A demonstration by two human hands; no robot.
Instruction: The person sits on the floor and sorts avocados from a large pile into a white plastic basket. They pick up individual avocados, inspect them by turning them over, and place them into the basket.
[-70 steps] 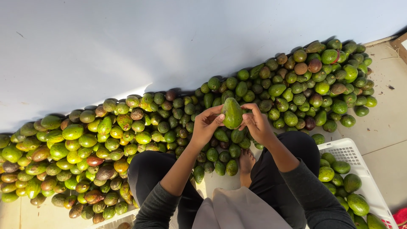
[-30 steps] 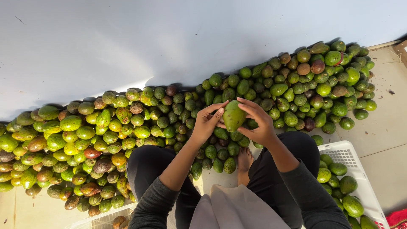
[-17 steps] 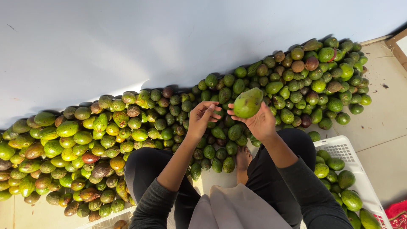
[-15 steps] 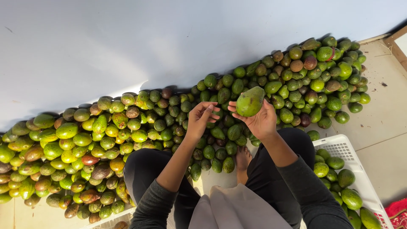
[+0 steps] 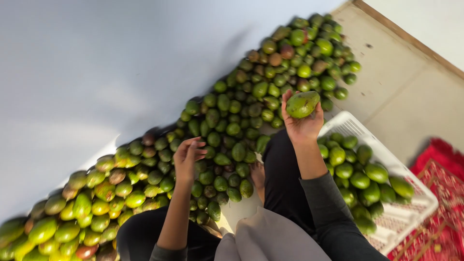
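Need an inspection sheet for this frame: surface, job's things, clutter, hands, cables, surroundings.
Surface: pale floor, wooden strip along its far edge.
Job's things: green mango held up; mango pile heaped along the white wall; white crate partly filled with mangoes.
Clutter: nothing seen.
Hands: right hand grips the green mango; left hand empty, fingers curled above the pile.
Cables: nothing seen.
Surroundings: red patterned rug beside the crate.

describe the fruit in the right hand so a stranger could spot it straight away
Start at the white plastic crate on the right. Just above its far corner, the right hand grips one green fruit. It alone is lifted clear of the heap.
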